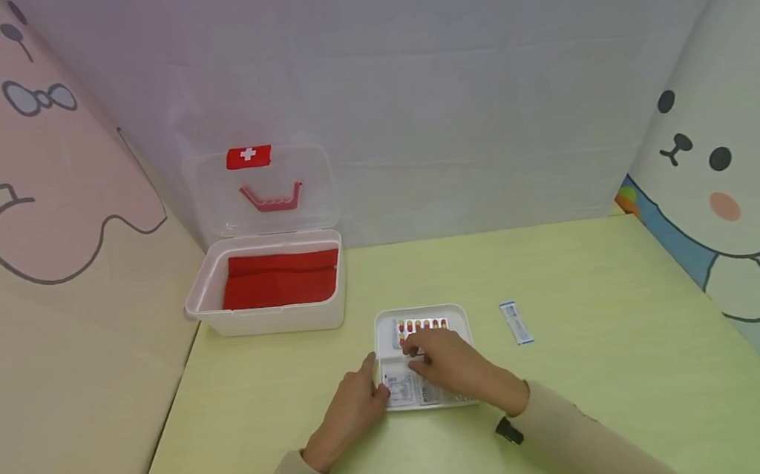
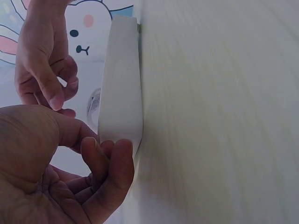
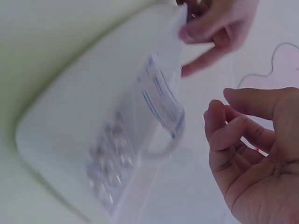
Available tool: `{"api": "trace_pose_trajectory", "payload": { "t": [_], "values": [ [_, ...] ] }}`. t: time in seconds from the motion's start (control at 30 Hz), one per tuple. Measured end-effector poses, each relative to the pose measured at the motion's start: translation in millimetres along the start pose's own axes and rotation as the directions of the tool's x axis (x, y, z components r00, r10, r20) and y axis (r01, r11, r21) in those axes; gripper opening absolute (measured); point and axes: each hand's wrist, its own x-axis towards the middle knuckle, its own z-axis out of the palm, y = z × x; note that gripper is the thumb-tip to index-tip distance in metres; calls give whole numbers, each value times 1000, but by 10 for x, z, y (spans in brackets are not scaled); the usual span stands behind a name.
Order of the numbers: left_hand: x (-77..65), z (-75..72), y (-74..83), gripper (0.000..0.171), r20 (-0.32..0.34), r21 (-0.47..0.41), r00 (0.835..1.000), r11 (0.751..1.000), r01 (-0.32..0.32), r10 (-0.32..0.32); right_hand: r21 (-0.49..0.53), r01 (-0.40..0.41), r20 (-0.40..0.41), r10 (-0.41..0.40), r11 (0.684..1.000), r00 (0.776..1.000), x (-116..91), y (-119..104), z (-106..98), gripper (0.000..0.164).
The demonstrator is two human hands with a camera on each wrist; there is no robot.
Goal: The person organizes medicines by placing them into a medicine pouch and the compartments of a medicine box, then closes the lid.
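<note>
A small white case lies unfolded on the table, with two shallow halves. In its far half is a blister pack of red-and-yellow capsules, partly hidden by my right hand. The near half holds white printed packets; the right wrist view also shows a clear blister pack there, next to a blue-striped packet. My left hand holds the case by its left near corner, thumb at the near edge. Over the case, my right fingers are loosely bent, thumb apart, with nothing visible between them.
At the back left stands a white first-aid box, its clear lid raised against the curtain. Inside it lies a red cloth-like pouch. A slim blue-and-white sachet rests on the table to the right of the case.
</note>
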Motion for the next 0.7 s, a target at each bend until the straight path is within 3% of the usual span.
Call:
{"api": "trace_pose_trajectory", "payload": {
  "t": [0.3, 0.53, 0.7],
  "values": [
    [-3, -1, 10, 58, 24, -9, 999, 999, 41, -41, 25, -67, -102, 69, 997, 992, -112, 247, -434, 18],
    [3, -9, 14, 59, 26, -14, 999, 999, 45, -44, -127, -120, -114, 105, 985, 988, -215, 612, -642, 32],
    [-1, 0, 15, 61, 39, -20, 997, 998, 61, -60, -168, -237, -85, 225, 957, 971, -286, 960, -679, 39]
  ]
}}
